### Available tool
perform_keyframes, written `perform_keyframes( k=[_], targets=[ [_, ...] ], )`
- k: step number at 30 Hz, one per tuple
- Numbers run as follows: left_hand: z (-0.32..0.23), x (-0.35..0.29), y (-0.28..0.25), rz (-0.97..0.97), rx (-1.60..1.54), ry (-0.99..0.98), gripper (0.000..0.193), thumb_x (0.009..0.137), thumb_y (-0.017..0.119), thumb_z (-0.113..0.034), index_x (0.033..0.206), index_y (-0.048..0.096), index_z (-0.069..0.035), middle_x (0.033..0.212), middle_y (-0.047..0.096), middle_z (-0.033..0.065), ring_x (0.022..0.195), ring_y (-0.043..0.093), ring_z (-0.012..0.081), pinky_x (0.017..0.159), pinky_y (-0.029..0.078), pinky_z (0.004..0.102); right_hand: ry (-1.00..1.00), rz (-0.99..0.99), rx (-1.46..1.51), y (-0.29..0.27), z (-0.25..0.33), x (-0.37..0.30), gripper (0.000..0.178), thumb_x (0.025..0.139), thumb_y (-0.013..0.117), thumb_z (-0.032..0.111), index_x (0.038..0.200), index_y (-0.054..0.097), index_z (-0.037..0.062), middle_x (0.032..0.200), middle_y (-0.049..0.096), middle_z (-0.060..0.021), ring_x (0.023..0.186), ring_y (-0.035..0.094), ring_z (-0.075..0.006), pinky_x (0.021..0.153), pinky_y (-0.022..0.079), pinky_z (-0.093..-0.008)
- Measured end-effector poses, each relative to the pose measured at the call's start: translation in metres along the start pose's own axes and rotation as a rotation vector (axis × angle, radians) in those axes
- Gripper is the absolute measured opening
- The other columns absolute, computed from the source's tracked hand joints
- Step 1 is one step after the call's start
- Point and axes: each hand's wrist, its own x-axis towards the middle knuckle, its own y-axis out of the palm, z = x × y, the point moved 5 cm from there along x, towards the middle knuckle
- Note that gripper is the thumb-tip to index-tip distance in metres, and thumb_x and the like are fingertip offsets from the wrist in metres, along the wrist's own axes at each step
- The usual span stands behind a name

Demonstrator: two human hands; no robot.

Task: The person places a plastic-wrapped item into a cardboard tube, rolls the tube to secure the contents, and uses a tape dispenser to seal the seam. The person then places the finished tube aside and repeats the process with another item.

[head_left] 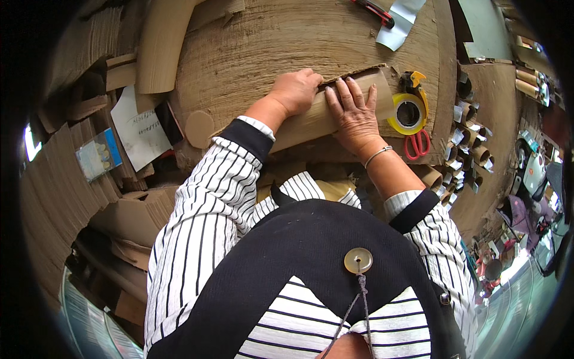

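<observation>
A brown cardboard sheet (pixel 302 124), rolled into a tube, lies on the wooden table (pixel 257 48) across my front. My left hand (pixel 296 93) has its fingers curled on the far edge of the roll, near its middle. Flat on top of the cardboard, toward its right end, rests my right hand (pixel 354 113) with fingers spread. A darker cardboard edge (pixel 359 70) shows along the far side of the roll. Just past the right end is a yellow tape roll (pixel 408 113) in a dispenser (pixel 417 81), with red-handled scissors (pixel 417 145) below it.
A red and black utility knife (pixel 378 13) and a white paper (pixel 402 24) lie at the far right of the table. Left of the work are a curved cardboard piece (pixel 164 48), a cardboard disc (pixel 199 127) and stacked cardboard (pixel 57 185). Several small tubes (pixel 480 155) stand at right.
</observation>
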Motion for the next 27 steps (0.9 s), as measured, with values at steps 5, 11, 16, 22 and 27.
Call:
perform_keyframes(
  k=[5,11,16,22,27],
  targets=[
    [-0.013,0.012,-0.001,0.067,0.064,0.045,0.020,0.090,0.056,-0.023,0.104,0.063,-0.010,0.103,0.065,0.0105,0.096,0.066,0.0319,0.081,0.055,0.0422,0.008,-0.083,-0.010,0.008,-0.003,-0.002,0.090,0.063,0.078,0.033,0.143,0.040,0.0182,0.150,0.036,-0.0101,0.142,0.029,-0.0320,0.110,0.018,-0.0708],
    [0.002,0.018,0.002,0.097,-0.005,0.144,0.014,0.088,0.058,-0.019,0.096,0.062,-0.009,0.100,0.064,0.0108,0.093,0.066,0.0330,0.078,0.054,0.0431,0.025,-0.017,-0.012,0.001,-0.001,0.003,0.092,0.061,0.079,0.032,0.144,0.039,0.0178,0.150,0.035,-0.0103,0.142,0.028,-0.0322,0.112,0.017,-0.0688],
    [0.007,0.023,0.003,0.067,-0.069,0.258,0.008,0.084,0.058,-0.012,0.091,0.062,-0.009,0.095,0.064,0.0095,0.089,0.065,0.0334,0.075,0.054,0.0426,0.057,0.035,-0.075,0.004,-0.002,0.008,0.086,0.065,0.075,0.031,0.143,0.040,0.0180,0.149,0.036,-0.0098,0.142,0.029,-0.0315,0.112,0.017,-0.0679],
    [0.007,0.015,0.000,0.082,-0.133,0.149,0.019,0.085,0.062,-0.016,0.102,0.065,-0.009,0.098,0.064,0.0102,0.092,0.064,0.0325,0.081,0.054,0.0415,0.078,0.060,0.012,0.007,-0.003,0.009,0.064,0.081,0.060,0.019,0.143,0.042,0.0194,0.148,0.036,-0.0081,0.142,0.028,-0.0295,0.112,0.017,-0.0678],
    [-0.002,-0.004,-0.015,0.175,-0.179,0.030,0.064,0.075,0.077,-0.039,0.128,0.060,-0.007,0.115,0.059,0.0127,0.112,0.056,0.0330,0.097,0.048,0.0414,0.083,0.123,0.006,0.006,-0.006,0.016,0.061,0.084,0.059,0.020,0.143,0.042,0.0185,0.148,0.036,-0.0086,0.142,0.029,-0.0307,0.112,0.017,-0.0687]
  ],
)
